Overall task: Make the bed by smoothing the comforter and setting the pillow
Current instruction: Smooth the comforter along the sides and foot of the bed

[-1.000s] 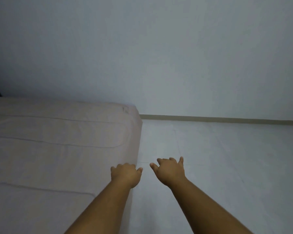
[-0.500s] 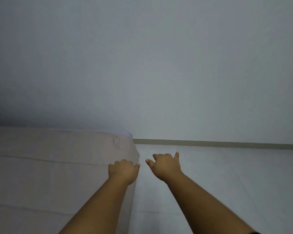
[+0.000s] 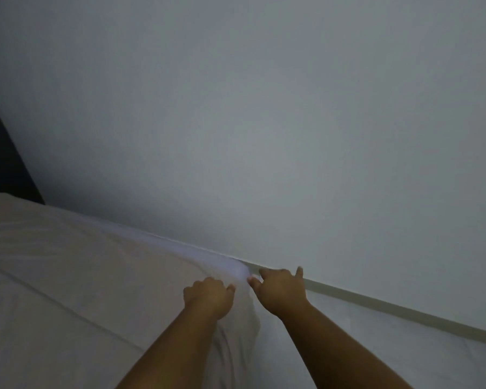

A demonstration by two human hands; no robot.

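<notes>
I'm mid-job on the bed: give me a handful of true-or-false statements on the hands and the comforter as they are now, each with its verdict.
1. The left hand and right hand are both at the bed's corner by the wall. True.
2. A pillow sits on the comforter. False: no pillow shows in this view.
3. The left hand lies over the comforter with its fingers curled. True.
4. The right hand lies flat in the middle of the bed. False: it is just off the corner, on the floor side, with its fingers curled.
5. A baseboard runs along the foot of the wall. True.
</notes>
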